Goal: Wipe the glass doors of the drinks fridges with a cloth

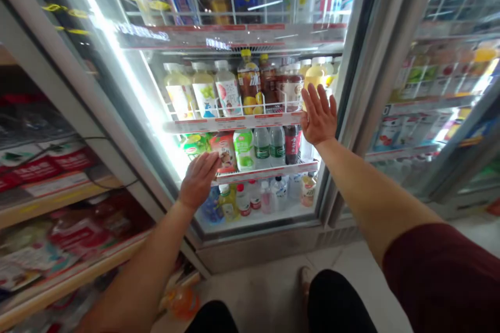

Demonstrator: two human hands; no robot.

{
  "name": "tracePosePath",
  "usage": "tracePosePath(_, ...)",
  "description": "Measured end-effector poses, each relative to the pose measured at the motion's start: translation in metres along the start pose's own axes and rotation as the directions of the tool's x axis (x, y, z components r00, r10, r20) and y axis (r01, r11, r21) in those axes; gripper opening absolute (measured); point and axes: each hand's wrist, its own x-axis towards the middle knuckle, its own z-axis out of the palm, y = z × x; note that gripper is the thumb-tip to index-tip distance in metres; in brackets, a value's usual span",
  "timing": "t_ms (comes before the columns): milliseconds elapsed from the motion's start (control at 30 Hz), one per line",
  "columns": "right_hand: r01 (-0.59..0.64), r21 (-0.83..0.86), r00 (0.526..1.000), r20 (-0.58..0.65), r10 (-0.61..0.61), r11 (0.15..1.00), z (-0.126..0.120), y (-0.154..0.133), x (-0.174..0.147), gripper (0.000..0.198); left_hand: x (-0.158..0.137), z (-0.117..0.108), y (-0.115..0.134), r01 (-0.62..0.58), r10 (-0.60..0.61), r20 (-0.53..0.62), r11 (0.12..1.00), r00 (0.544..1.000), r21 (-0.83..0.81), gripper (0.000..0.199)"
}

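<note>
Both my hands are raised in front of a lit drinks fridge with a glass door. My right hand is spread, fingers up, near the right side of the glass; whether it touches the door I cannot tell. My left hand is lower and to the left, fingers stretched out, in front of the lower shelf. Behind the glass, the middle shelf bears several bottles, among them a brown tea bottle with a yellow cap. A green-labelled bottle and a cola bottle stand below. Neither hand holds anything.
Shelves of packaged goods stand at the left, with an orange bottle low near the floor. A second fridge is at the right. Tiled floor lies in front, with my knees at the bottom.
</note>
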Motion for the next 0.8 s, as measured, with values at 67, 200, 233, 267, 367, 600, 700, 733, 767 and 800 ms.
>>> tracePosePath(67,-0.002,-0.004,1.0,0.01,0.002,1.0,-0.001,-0.001,0.0,0.071,0.017,-0.007,-0.026,0.04,-0.04,-0.025,0.999,0.999,0.017,0.045)
tracePosePath(200,-0.016,-0.004,1.0,0.026,0.016,1.0,-0.003,-0.002,0.001,0.071,0.04,-0.01,-0.052,0.236,-0.222,-0.163,0.969,0.961,0.074,0.058)
tracePosePath(233,-0.017,-0.005,1.0,0.025,0.017,1.0,-0.003,-0.002,0.001,0.071,0.038,-0.008,-0.047,0.275,-0.261,-0.163,0.959,0.951,0.07,0.059)
tracePosePath(267,-0.017,-0.007,1.0,0.022,0.017,1.0,-0.002,-0.002,0.001,0.07,0.034,-0.006,-0.038,0.294,-0.283,-0.143,0.954,0.948,0.06,0.059)
tracePosePath(367,-0.01,-0.013,1.0,0.017,0.01,1.0,0.0,-0.001,0.001,0.07,0.012,-0.001,-0.008,0.221,-0.22,-0.019,0.975,0.975,0.004,0.048)
tracePosePath(600,-0.005,-0.013,1.0,0.01,0.005,1.0,0.002,0.001,0.0,0.069,0.026,-0.01,-0.036,0.287,-0.283,-0.095,0.957,0.954,0.031,0.057)
tracePosePath(700,-0.01,-0.003,1.0,0.021,0.01,1.0,0.001,0.0,-0.001,0.071,0.03,-0.008,-0.032,0.316,-0.31,-0.12,0.948,0.943,0.037,0.065)
tracePosePath(733,-0.014,-0.002,1.0,0.02,0.014,1.0,0.0,0.0,-0.001,0.071,0.027,-0.006,-0.025,0.284,-0.281,-0.089,0.958,0.956,0.024,0.064)
tracePosePath(767,-0.015,-0.001,1.0,0.02,0.015,1.0,0.0,0.0,-0.001,0.071,0.024,-0.004,-0.017,0.24,-0.24,-0.047,0.971,0.97,0.005,0.062)
tracePosePath(800,-0.016,0.001,1.0,0.02,0.016,1.0,0.0,-0.001,-0.001,0.071,0.022,-0.002,-0.011,0.195,-0.195,-0.001,0.981,0.981,-0.017,0.058)
